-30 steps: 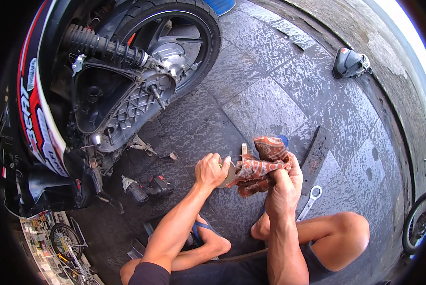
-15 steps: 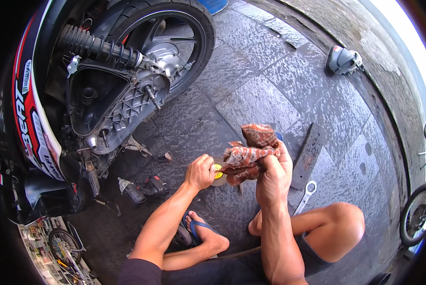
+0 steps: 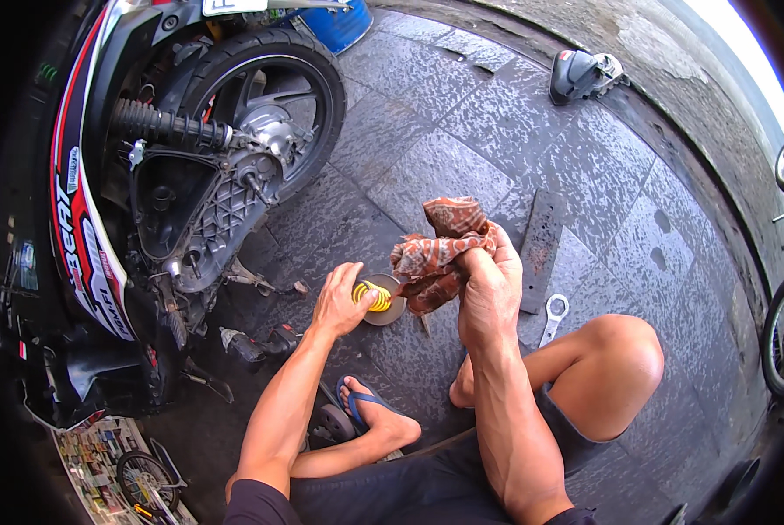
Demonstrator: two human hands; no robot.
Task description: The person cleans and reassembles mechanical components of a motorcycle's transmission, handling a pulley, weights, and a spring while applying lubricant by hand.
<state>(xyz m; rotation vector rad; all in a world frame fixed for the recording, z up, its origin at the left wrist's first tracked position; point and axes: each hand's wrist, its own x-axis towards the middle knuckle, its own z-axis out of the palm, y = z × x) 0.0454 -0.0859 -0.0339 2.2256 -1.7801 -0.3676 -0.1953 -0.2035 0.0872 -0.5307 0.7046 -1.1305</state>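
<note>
My left hand point(image 3: 339, 300) curls its thumb and fingers around the near side of a yellow coil spring point(image 3: 374, 297). Behind the spring shows a round metal disc point(image 3: 385, 317); whether the two are joined I cannot make out. In my right hand point(image 3: 494, 293) is a bunched reddish-brown patterned rag point(image 3: 443, 254), its lower folds hanging close to the disc's right side. A dark scooter with its rear wheel point(image 3: 322, 101) stands at the left, the bare transmission case point(image 3: 226, 201) facing me.
Right of the rag lie a dark flat bar point(image 3: 543, 249) and a ring spanner point(image 3: 555, 318). A cordless power tool point(image 3: 261, 344) rests on the tiles left of my foot. Farther off are a grey-black part point(image 3: 580, 76) by the kerb and a blue drum point(image 3: 339, 26).
My left hand has loosened from a tight fist, and more of the yellow spring shows. The right hand keeps the rag. The whole view has shifted, bringing the blue drum further in.
</note>
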